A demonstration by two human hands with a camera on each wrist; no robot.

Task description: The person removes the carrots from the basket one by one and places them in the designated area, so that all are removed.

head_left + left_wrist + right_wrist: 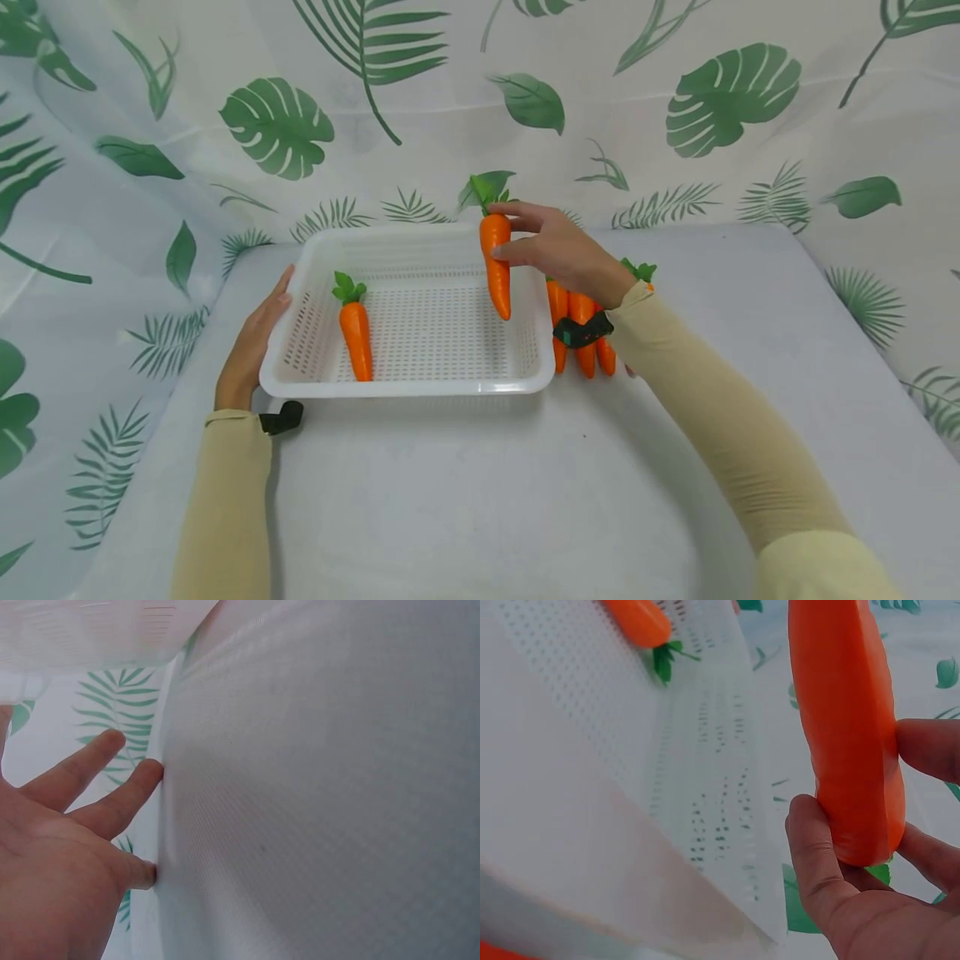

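Note:
My right hand point(551, 246) pinches an orange carrot point(496, 258) with green leaves near its top, holding it upright over the right side of a white perforated basket point(412, 388). In the right wrist view, thumb and fingers grip the leafy end of this carrot point(847, 735). Another carrot point(356, 337) lies inside the basket toward its left. At the basket's left side, my left hand point(255, 342) rests along the outer wall. The left wrist view shows the left hand point(67, 840) with its fingers spread and fairly straight.
Several more carrots point(582, 333) lie on the table right of the basket, partly hidden by my right hand and wrist strap. A white cloth covers the table point(465, 500). Behind stands a leaf-patterned curtain point(450, 133).

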